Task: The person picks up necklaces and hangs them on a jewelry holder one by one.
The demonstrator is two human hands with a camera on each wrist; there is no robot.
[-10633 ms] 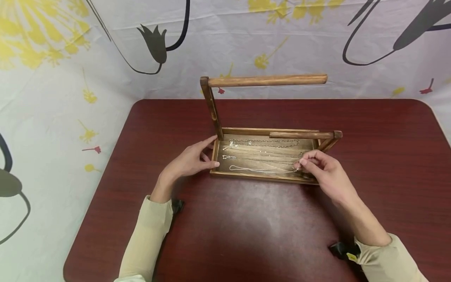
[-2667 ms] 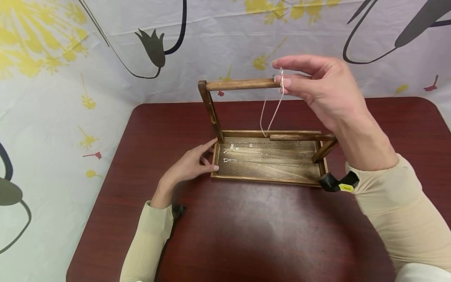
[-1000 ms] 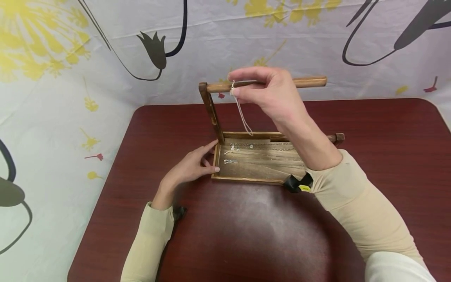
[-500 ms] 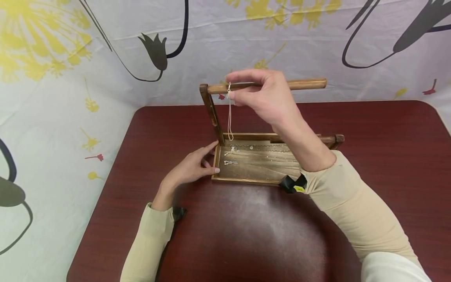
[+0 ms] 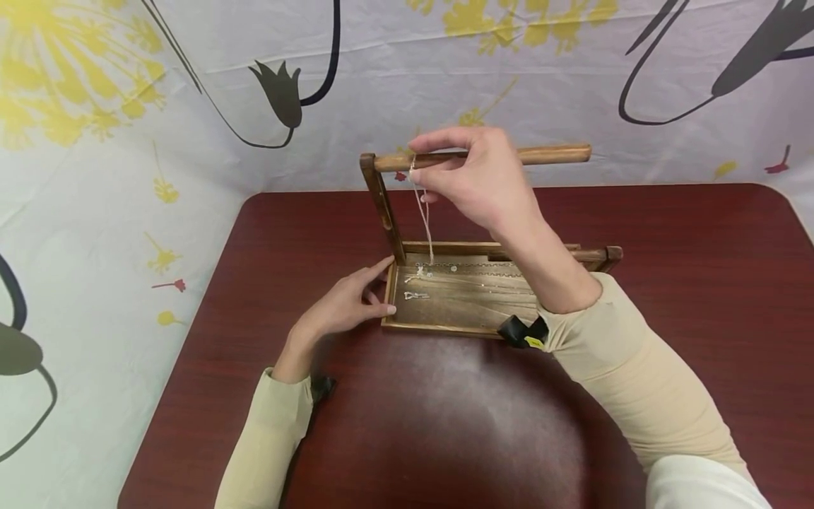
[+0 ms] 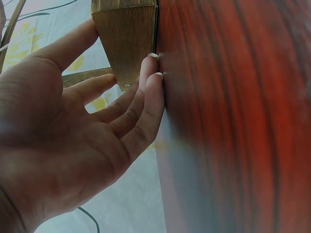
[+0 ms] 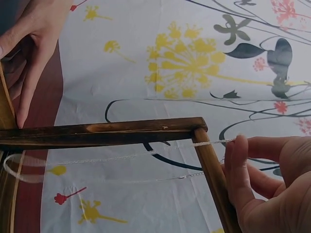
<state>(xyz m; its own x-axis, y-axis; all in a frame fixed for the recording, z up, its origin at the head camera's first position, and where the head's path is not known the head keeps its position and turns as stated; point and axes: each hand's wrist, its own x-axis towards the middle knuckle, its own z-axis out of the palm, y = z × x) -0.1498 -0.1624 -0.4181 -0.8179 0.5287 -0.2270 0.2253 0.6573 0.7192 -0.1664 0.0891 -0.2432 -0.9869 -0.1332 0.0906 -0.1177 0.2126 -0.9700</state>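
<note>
My right hand pinches a thin, pale chain necklace between thumb and fingers at the upper bar of a wooden jewelry stand. The necklace hangs in a long loop toward the tray at the stand's base. In the right wrist view, the looped necklace stretches from my fingertips past the bar, near its post-end corner. My left hand touches the tray's left end, thumb at the rim, index finger near the back corner. In the left wrist view its extended fingers lie against the tray's end and the table.
Several other chains and a silvery clasped piece lie in the tray. A shorter, lower bar stands at the right, partly behind my right forearm. The stand sits on a reddish-brown table before a flower-patterned cloth.
The right hand has lifted the pale necklace from the tray's front to the upper bar, then moved left along it. Lately the loop has swung slightly right. The left hand stays at the tray.
</note>
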